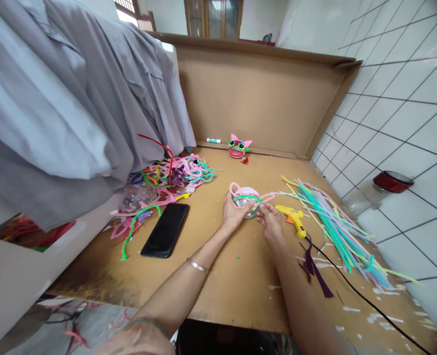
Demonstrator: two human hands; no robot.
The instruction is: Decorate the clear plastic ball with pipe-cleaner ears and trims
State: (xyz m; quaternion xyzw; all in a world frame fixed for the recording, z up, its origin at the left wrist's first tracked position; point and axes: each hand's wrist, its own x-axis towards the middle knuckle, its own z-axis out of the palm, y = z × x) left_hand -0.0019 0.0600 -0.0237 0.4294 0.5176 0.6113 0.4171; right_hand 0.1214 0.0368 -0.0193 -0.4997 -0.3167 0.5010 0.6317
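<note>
A brown cardboard tabletop [240, 276] with a raised cardboard back wall, splashed with white glue drips, sits beside a white tiled wall [396, 113]; grey cloth [66, 108] hangs at left. Both hands meet at the middle of the tabletop on a small round pipe-cleaner craft [245, 196], pink with a green band, its pink loops pointing away from the person; the left hand [233, 213] cups its side, fingers curled; the right hand [271, 220] pinches its near edge. A yellow glue gun [295, 218] lies just right, nozzle toward the hands; a black phone [165, 230] lies left, long axis running away from the person.
</note>
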